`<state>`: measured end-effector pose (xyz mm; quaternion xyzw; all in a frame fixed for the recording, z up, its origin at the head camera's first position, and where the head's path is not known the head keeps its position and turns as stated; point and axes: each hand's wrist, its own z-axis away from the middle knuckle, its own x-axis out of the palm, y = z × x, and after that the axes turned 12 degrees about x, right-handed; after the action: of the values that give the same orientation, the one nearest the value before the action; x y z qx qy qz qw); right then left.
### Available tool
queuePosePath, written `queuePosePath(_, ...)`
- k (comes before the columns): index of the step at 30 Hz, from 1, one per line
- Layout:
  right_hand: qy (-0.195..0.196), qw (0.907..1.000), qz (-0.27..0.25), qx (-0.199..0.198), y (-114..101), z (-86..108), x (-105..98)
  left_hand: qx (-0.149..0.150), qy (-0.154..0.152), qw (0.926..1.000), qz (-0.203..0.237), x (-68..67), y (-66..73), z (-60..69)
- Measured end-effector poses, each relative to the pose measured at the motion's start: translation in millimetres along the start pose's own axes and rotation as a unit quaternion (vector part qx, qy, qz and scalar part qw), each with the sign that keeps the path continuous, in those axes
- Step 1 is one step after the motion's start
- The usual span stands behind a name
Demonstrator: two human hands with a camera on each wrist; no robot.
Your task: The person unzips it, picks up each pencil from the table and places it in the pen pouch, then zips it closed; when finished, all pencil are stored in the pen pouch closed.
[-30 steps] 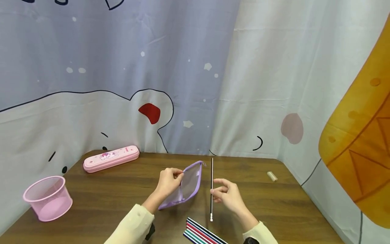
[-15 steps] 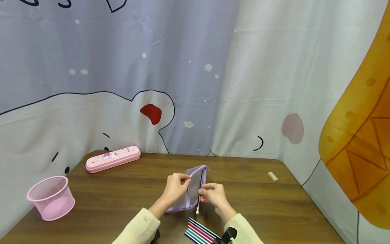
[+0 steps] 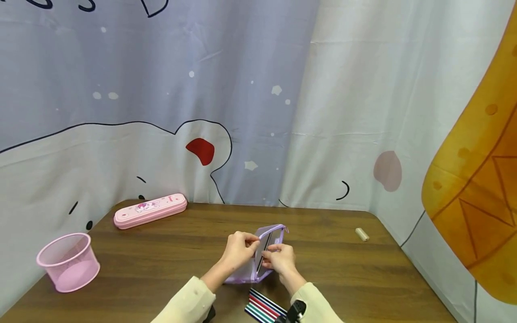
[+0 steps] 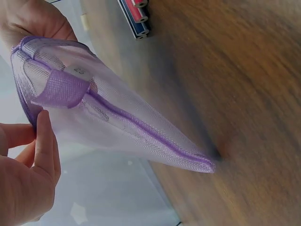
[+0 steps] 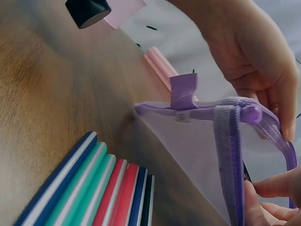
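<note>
A purple-edged mesh zip pouch (image 3: 241, 273) stands tilted over the table with its mouth spread. My left hand (image 3: 239, 250) pinches one side of its zipped rim between thumb and fingers, as the left wrist view also shows at the pouch (image 4: 127, 115). At the mouth, my right hand (image 3: 282, 261) pinches a dark pencil (image 3: 268, 241) that lies mostly within the pouch. In the right wrist view only a bit of the dark pencil (image 5: 246, 173) shows by the fingertips; the rest is hidden. Several striped pencils (image 5: 106, 188) in navy, green and red lie side by side just in front.
A pink mesh pen holder (image 3: 68, 264) stands at the left edge. Behind it lies a closed pink pencil case (image 3: 150, 211). A small pale cream block (image 3: 361, 234) is at the far right of the wooden table (image 3: 343, 278). A patterned curtain hangs behind.
My right hand has moved left and brought the pencil from beside the pouch into its mouth. My left hand and the pouch have shifted slightly right and lower.
</note>
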<state>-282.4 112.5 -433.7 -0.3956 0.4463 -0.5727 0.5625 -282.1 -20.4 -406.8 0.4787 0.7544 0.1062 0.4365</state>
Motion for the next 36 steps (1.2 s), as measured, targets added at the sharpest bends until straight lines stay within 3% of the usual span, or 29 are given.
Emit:
queuePosePath(6, 0.031, 0.9994, 0.0, -0.017, 1, 1.2, 0, 0.002, 0.0, 1.0, 0.0, -0.2, -1.0, 1.3)
queuePosePath(10, 0.024, 0.9991, 0.001, -0.035, -1, 6.6, -9, -0.009, -0.001, 0.9999, -0.004, -0.7, -4.5, 3.7)
queuePosePath(13, 0.004, 0.9972, 0.043, -0.061, -1, 11.8, -22, -0.011, -0.001, 0.9999, -0.008, -1.6, -8.2, 5.9)
queuePosePath(15, -0.016, 0.9907, 0.104, -0.087, 1, 16.6, -33, -0.011, -0.001, 0.9999, -0.007, -3.0, -10.4, 7.1)
queuePosePath(17, -0.042, 0.974, 0.189, -0.118, 3, 22.7, -45, -0.012, -0.002, 0.9999, -0.005, -4.7, -12.4, 8.2)
queuePosePath(18, -0.058, 0.9604, 0.235, -0.138, 4, 26.9, -51, -0.012, -0.002, 0.9999, -0.006, -5.8, -13.3, 8.6)
queuePosePath(22, -0.131, 0.8916, 0.382, -0.204, 12, 46.4, -71, -0.013, 0.002, 0.9999, -0.008, -11.7, -15.4, 10.3)
queuePosePath(24, -0.166, 0.8717, 0.413, -0.205, 16, 56.3, -78, -0.016, 0.004, 0.9998, -0.007, -14.6, -15.8, 11.1)
queuePosePath(28, -0.193, 0.8622, 0.429, -0.188, 25, 69.4, -84, -0.018, 0.008, 0.9998, -0.006, -18.5, -16.5, 12.3)
queuePosePath(30, -0.187, 0.8603, 0.434, -0.193, 29, 72.0, -84, -0.018, 0.009, 0.9998, -0.008, -19.2, -17.0, 12.7)
queuePosePath(33, -0.173, 0.8499, 0.447, -0.219, 31, 72.8, -83, -0.017, 0.012, 0.9997, -0.009, -19.3, -17.6, 12.9)
queuePosePath(36, -0.17, 0.8488, 0.449, -0.221, 31, 72.2, -82, -0.019, 0.01, 0.9997, -0.01, -18.7, -18.2, 13.4)
